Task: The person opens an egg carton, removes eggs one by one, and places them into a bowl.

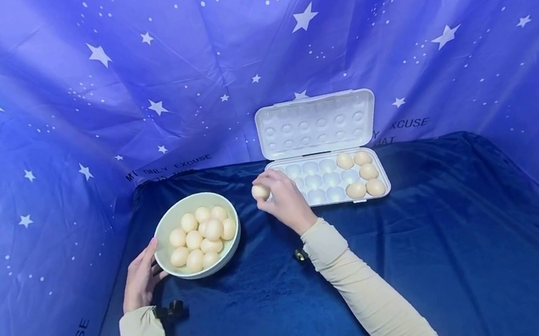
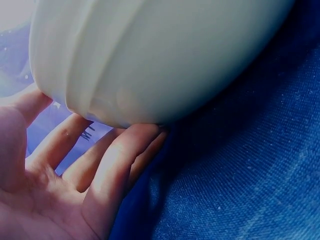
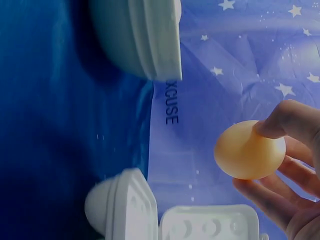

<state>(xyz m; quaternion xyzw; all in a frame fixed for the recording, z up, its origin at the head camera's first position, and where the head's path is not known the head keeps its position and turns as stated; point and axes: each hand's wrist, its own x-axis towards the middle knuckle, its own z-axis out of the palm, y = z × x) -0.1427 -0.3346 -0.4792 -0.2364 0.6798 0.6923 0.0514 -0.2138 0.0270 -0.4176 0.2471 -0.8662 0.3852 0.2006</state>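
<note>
My right hand [image 1: 283,197] pinches a pale egg [image 3: 250,150] between thumb and fingers, just above the left end of an egg box [image 1: 386,181]. The box lies open, its lid [image 1: 317,122] upright at the back, with several eggs [image 1: 368,171] in its right-hand cups. A pale green bowl [image 1: 170,269] full of eggs [image 1: 194,240] stands to the left. Against the bowl's outer left side rest the fingertips of my left hand [image 1: 140,278]. In the left wrist view these fingers [image 2: 112,170] touch the wall of the bowl from outside, only slightly bent.
Dark blue cloth [image 1: 268,310] covers the table. Behind and at both sides hangs a purple-blue curtain [image 1: 214,56] with white stars and lettering. The egg box lid stands close to the curtain. Each wrist carries a small black camera [image 1: 170,310].
</note>
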